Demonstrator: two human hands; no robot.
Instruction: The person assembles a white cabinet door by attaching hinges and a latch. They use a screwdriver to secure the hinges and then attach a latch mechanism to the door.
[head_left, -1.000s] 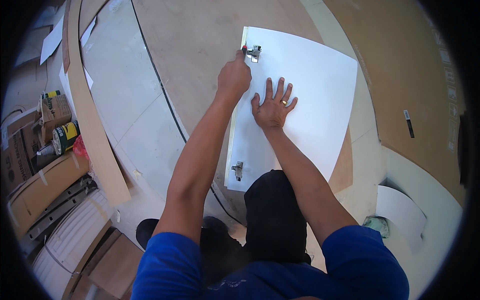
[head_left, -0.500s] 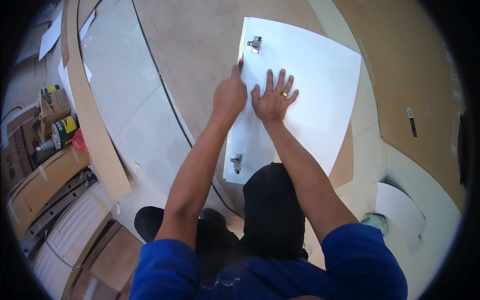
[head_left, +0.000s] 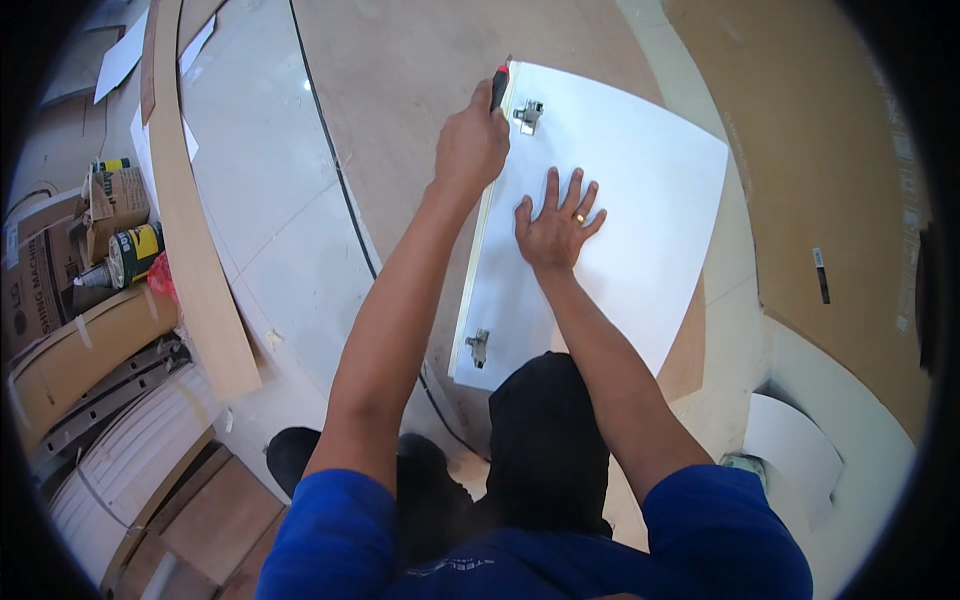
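A white cabinet door panel (head_left: 640, 200) lies flat on the floor in front of me. Two metal hinges are fixed along its left edge, one at the far corner (head_left: 527, 114) and one at the near corner (head_left: 478, 346). My right hand (head_left: 557, 225) presses flat on the panel, fingers spread, a ring on one finger. My left hand (head_left: 471, 146) is closed around a tool with a red and black handle (head_left: 498, 87), held at the panel's left edge just beside the far hinge.
A black cable (head_left: 340, 170) runs across the floor left of the panel. A long wooden strip (head_left: 190, 230) lies further left, by cardboard boxes (head_left: 40, 280) and cans (head_left: 135, 252). Brown board sheets (head_left: 830, 170) lie at the right, with a curved white piece (head_left: 795, 450).
My left hand slid back along the panel's left edge, then forward again, and now shows a red-handled tool by the far hinge. My right hand stayed flat on the panel.
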